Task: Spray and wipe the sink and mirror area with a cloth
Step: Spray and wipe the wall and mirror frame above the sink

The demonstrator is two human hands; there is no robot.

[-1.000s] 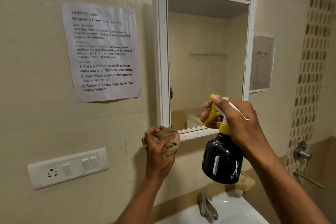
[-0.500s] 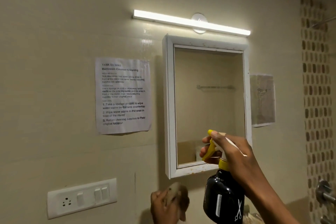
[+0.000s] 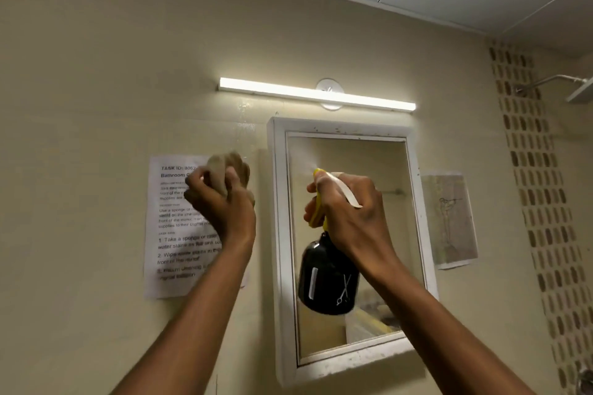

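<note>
Item: bathroom wall, mirror zone; sink out of frame.

Change since a second ago: the view has swung from the sink rim up to the ceiling line; both hands have risen. A faint mist now fans from the nozzle toward the upper left of the glass, absent in the earlier pictures. Judgement: the spraying step on the mirror is under way; wiping of the glass is not yet begun.

Right hand (image 3: 349, 215): closed around the head of the spray bottle (image 3: 327, 279), fingers curled on the yellow trigger. Bottle hangs upright before the mirror (image 3: 378, 163), over its left half, nozzle near the top left corner of the glass.

Left hand (image 3: 221, 202): fisted tight on a bunched tan cloth (image 3: 215, 171), raised before the printed task sheet (image 3: 173, 250), just left of the mirror's white frame (image 3: 279, 234); cloth apart from the glass. Hand is motion-blurred.

Containers: spray bottle, black and opaque; fill level cannot be told. White comb and scissors marks on its body.

Other fixtures: light bar (image 3: 317, 94) above the frame's top edge; second paper (image 3: 449, 221) right of the frame; shower head (image 3: 577, 90) at the far right edge.
</note>
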